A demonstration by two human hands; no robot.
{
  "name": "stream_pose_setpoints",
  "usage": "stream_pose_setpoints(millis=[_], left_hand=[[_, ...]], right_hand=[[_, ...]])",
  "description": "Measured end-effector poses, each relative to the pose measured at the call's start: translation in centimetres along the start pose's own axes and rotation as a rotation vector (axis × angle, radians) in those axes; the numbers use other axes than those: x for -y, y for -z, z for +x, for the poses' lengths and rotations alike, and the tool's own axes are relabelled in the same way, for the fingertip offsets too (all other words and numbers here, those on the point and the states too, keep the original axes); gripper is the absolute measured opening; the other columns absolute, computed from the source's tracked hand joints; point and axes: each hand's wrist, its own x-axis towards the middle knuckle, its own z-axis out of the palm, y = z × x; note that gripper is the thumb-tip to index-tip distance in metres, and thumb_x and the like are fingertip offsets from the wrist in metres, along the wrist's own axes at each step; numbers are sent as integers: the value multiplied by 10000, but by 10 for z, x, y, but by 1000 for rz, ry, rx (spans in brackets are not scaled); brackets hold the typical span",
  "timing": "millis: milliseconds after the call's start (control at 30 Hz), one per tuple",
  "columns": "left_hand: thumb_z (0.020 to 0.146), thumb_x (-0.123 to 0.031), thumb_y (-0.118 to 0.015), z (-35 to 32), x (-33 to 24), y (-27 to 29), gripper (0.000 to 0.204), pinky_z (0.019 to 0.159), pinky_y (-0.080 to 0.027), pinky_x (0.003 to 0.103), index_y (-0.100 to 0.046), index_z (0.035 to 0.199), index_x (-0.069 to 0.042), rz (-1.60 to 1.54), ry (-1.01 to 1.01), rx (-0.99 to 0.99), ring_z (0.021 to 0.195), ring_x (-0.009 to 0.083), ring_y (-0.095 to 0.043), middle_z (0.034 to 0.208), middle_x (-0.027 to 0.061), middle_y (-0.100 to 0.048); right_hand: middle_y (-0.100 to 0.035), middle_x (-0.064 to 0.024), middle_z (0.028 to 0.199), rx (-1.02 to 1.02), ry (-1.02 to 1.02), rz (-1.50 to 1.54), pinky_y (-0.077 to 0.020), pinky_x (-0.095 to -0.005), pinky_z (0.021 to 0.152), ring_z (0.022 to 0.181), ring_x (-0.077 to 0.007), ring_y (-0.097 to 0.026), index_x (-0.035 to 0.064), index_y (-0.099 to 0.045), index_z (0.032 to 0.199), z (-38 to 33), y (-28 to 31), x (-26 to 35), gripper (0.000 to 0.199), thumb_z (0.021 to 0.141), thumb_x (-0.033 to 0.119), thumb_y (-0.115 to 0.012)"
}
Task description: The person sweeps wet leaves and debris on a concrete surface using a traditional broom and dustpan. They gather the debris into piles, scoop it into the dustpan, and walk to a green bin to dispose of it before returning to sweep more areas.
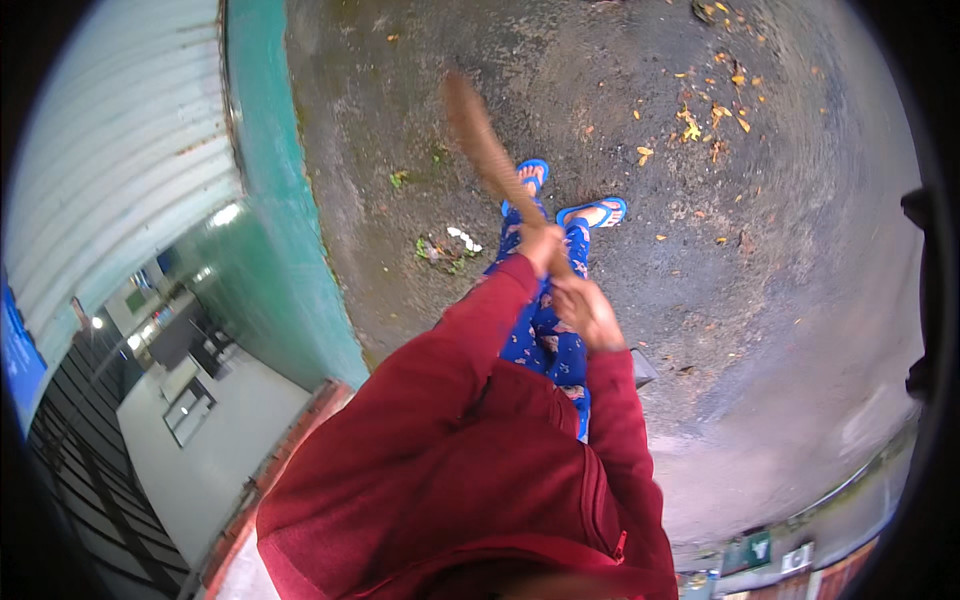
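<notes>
A long brown stick broom (486, 150), blurred by motion, slants from my hands up and to the left over the wet concrete. Its wide end hangs beyond my feet, and I cannot tell whether it touches the ground. My left hand (541, 246) is closed round it farther from my body. Closer in, my right hand (590, 312) grips the handle end. Just left of my feet lie some white scraps (463, 239) among small green weeds. A grey, pointed object (643, 368) shows partly beside my right sleeve; its kind is hidden.
Fallen yellow leaves (715, 118) are scattered at the far right. Along the left runs a green wall (262, 130) beside a corrugated metal shutter (120, 140). A doorway with a pale tiled floor (225, 410) and a dark metal grille (95, 480) lies at lower left.
</notes>
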Motion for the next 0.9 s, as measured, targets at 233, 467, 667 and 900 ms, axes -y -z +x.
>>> stream_pose_setpoints(millis=[233,467,667,900], left_hand=[[597,-67,-576,-30,-23,-84,745,371,-432,310,-171,1220,-10,368,-85,324,428,206,-510,601,105,-513],[621,-17,-527,-49,-163,24,561,333,-362,255,-288,1115,-134,167,-172,365,404,103,-424,567,24,-433],[610,-1,-524,-25,-212,202,633,330,-366,268,-259,1166,-145,157,-401,-174,390,124,-411,550,22,-411],[570,-25,-530,44,-295,280,592,375,-417,311,-272,1103,1,304,-150,-238,410,187,-492,614,103,-518]], right_hand=[[-408,-26,516,-62,375,9,-351,-251,347,390,-111,-389,30,-415,658,-30,11,-21,74,702,54,-470],[-495,-83,645,-77,247,-299,-451,-289,431,497,-166,-512,9,-420,796,49,-145,-25,114,739,90,-476],[-508,-59,800,110,408,-1136,-446,-270,587,720,-145,-508,33,-428,1005,100,-183,-18,300,803,238,-516],[-517,-63,711,-325,549,-540,-493,-294,566,609,-164,-542,45,-470,941,92,-104,52,194,820,197,-471]])
